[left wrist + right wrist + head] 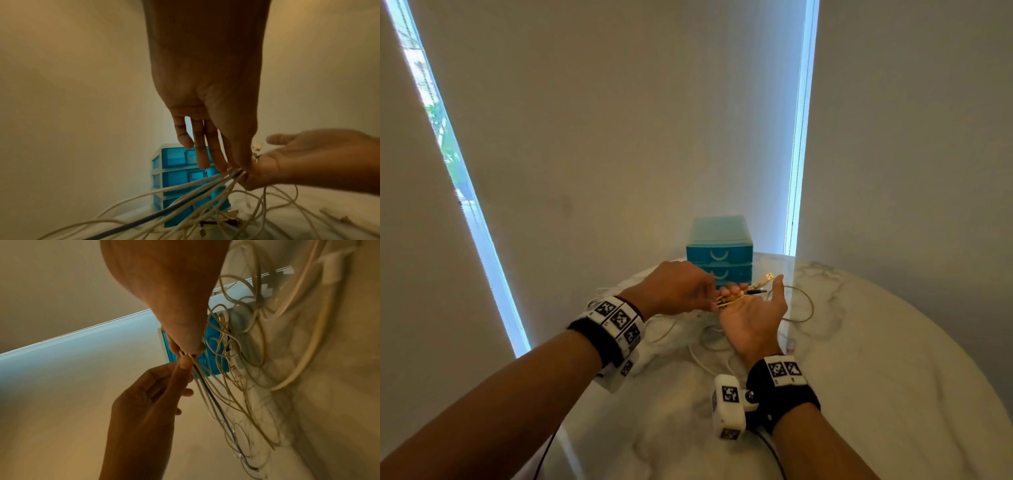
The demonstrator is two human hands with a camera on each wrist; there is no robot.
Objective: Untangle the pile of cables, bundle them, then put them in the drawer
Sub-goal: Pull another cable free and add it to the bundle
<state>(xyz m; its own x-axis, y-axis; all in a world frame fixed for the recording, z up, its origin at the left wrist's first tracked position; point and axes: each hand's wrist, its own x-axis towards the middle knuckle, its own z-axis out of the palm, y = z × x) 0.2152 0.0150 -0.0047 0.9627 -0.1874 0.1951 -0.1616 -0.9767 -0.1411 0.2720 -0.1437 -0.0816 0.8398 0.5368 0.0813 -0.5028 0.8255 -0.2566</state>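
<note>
Several white cables and a dark one are gathered into a bundle (743, 294) across my upturned right hand (753, 315), whose fingers curl over them while the thumb sticks up. A USB plug (768, 277) pokes out past the palm. My left hand (681, 291) pinches the same bundle at the right hand's fingers. In the left wrist view the cables (185, 191) fan down from that pinch to the table. The right wrist view shows the loose cable loops (226, 402) hanging in a tangle. The blue drawer unit (719, 255) stands just behind the hands, drawers closed.
The round marble table (859, 359) carries loose cable loops (801, 308) under and to the right of the hands. A wall with roller blinds stands right behind the drawer unit (176, 178). The table edge curves close on the left.
</note>
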